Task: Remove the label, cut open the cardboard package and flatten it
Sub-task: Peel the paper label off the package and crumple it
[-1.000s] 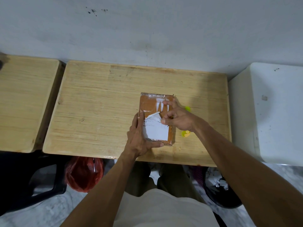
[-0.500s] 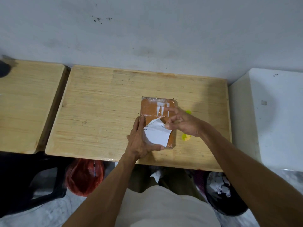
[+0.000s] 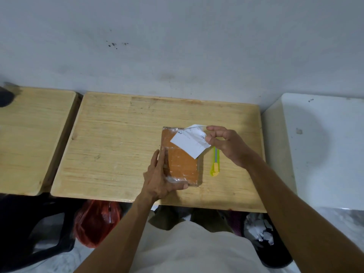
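A flat brown cardboard package wrapped in clear tape lies on the wooden table. My left hand presses on its left edge and near corner, thumb along the bottom. My right hand pinches the white label, which is peeled up and hangs above the package's far right corner; whether any of it still sticks to the package is unclear. A yellow-green utility knife lies on the table just right of the package, under my right wrist.
A second wooden table stands at the left and a white surface at the right. The grey wall runs behind. Under the table sit a red bag and a dark bin with paper scraps.
My right hand has pulled the label up and to the right off the package face, baring the brown cardboard. The knife has come into full view. My left hand stays on the package.
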### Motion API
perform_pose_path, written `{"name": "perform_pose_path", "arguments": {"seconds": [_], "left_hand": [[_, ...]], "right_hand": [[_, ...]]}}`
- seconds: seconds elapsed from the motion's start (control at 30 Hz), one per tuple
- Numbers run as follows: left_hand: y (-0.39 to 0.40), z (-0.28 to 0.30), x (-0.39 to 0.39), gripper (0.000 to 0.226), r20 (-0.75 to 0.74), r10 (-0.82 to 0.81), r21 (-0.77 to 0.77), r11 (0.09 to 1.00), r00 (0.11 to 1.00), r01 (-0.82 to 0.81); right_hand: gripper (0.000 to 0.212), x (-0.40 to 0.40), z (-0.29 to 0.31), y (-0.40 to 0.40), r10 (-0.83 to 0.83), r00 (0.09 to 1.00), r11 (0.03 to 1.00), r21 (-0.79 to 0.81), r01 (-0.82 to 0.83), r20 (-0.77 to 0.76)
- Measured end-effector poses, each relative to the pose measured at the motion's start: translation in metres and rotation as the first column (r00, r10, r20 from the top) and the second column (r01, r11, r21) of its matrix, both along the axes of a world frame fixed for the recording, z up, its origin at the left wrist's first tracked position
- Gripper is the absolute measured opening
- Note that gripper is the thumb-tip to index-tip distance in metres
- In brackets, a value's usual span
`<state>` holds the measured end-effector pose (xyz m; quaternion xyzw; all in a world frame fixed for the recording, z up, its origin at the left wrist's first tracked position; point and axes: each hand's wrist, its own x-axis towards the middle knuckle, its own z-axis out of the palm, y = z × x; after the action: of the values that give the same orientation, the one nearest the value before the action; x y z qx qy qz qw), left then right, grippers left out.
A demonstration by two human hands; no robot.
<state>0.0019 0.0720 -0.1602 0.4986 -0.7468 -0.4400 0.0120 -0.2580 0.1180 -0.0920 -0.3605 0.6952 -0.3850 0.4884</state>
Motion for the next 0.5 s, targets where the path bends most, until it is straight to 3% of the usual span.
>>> {"name": "perform_pose_path", "arguments": {"seconds": [0.2, 0.5], "left_hand": [[-0.015, 0.052, -0.004, 0.138, -0.159, 0.143, 0.014, 0.990, 0.977, -0.143], [-0.052, 0.113, -0.040, 0.068, -0.376, 0.233, -0.023, 0.965, 0.897, -0.260]], "right_hand": [[0.013, 0.012, 0.018, 0.003, -0.077, 0.992, 0.997, -0.025, 0.080, 0.099], [0.014, 0.015, 0.061, -0.002, -0.074, 0.966, 0.991, -0.092, 0.099, 0.249]]}}
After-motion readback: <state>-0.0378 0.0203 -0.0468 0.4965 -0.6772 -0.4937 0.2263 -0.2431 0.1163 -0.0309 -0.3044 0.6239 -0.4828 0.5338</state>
